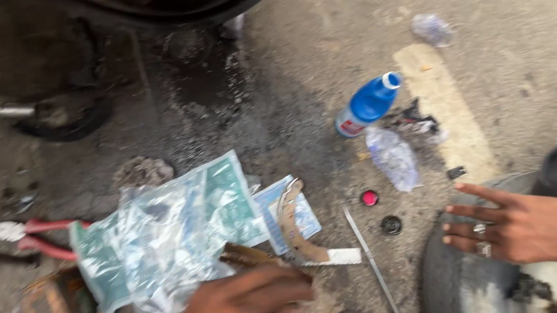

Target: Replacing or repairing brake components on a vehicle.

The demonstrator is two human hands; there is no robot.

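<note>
One hand, low in the view, rests fingers together on a clear plastic packet with teal printing, lying on the ground; which hand it is cannot be told. Beside it lie a curved brake shoe on a blue-white card, a red-handled screwdriver and red pliers. A blue bottle (white cap, red-white label) lies farther off. A ringed hand, fingers spread apart, rests on a tyre.

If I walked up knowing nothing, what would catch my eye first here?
Probably the blue bottle lying on the grey ground at upper centre. Next, the crumpled clear plastic wrapping at lower left, with a hand at its edge. At right, a ringed hand rests spread on a tyre.
</note>
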